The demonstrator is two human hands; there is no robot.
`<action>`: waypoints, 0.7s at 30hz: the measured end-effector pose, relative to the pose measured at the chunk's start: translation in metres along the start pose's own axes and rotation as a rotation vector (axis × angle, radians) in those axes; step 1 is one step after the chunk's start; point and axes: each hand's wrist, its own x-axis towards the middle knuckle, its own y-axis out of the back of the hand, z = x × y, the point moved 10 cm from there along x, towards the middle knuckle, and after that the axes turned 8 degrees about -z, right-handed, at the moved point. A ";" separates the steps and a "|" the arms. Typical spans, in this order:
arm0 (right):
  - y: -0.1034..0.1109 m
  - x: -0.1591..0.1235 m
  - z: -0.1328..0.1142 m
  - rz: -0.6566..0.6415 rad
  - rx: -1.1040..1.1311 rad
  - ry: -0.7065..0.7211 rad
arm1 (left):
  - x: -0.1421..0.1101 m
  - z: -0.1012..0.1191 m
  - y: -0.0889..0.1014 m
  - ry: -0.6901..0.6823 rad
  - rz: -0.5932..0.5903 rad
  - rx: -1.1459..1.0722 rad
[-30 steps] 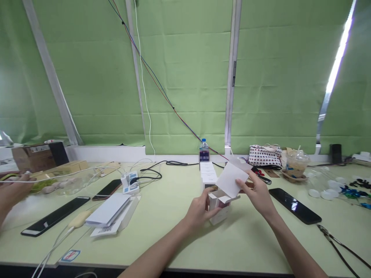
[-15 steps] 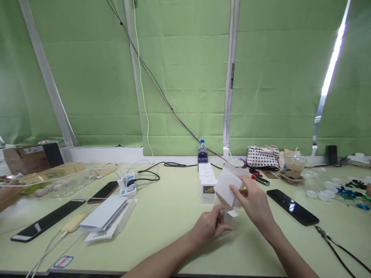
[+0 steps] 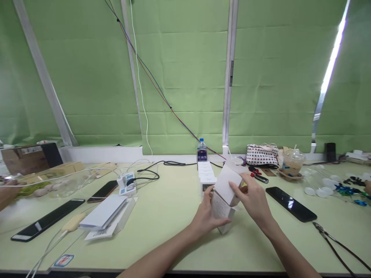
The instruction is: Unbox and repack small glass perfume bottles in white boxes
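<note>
My left hand (image 3: pixel 206 215) is closed around a small white carton (image 3: pixel 222 210) with faint grey print, tilted over the table. My right hand (image 3: pixel 251 196) grips a white square-faced card insert (image 3: pixel 226 184) between thumb and fingers. The insert's lower edge meets the carton's open top; whether it is inside cannot be made out. Something yellowish shows behind my right fingers, mostly hidden. Just behind my hands, a row of similar white boxes (image 3: pixel 206 175) stands on the table, the nearest one with a dark picture on its front.
Folded white cartons (image 3: pixel 104 212) and dark phones lie left, near a power strip (image 3: pixel 126 184). On the right are a black phone (image 3: pixel 291 204), pliers (image 3: pixel 320 227), a drink cup (image 3: pixel 292 164) and a patterned pouch (image 3: pixel 262 155). Another person's hand (image 3: pixel 11 191) shows at far left.
My left hand briefly loosened low on the carton, then wrapped around it higher up. The carton has turned, showing a printed side. My right hand keeps the insert, now lower against the carton.
</note>
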 end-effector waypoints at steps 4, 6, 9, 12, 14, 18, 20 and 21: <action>-0.005 0.001 0.001 -0.040 0.016 0.002 | -0.004 0.003 0.004 0.033 0.042 0.092; -0.008 0.002 0.003 -0.061 0.032 0.003 | -0.006 0.003 0.005 0.032 0.058 0.114; -0.012 0.004 0.006 -0.103 0.074 -0.005 | -0.008 0.004 0.005 0.022 0.065 0.139; -0.014 0.004 0.005 -0.138 0.115 0.005 | -0.009 0.004 0.005 0.022 0.077 0.163; -0.015 0.004 0.003 -0.160 0.125 0.015 | -0.010 0.004 0.005 0.022 0.090 0.183; -0.023 0.002 0.000 -0.225 0.108 0.015 | -0.012 -0.001 0.008 0.083 0.113 0.218; -0.029 0.001 -0.001 -0.262 0.110 0.010 | -0.012 -0.005 0.009 0.123 0.115 0.215; -0.031 0.000 -0.001 -0.278 0.112 0.007 | -0.012 -0.006 0.009 0.133 0.111 0.210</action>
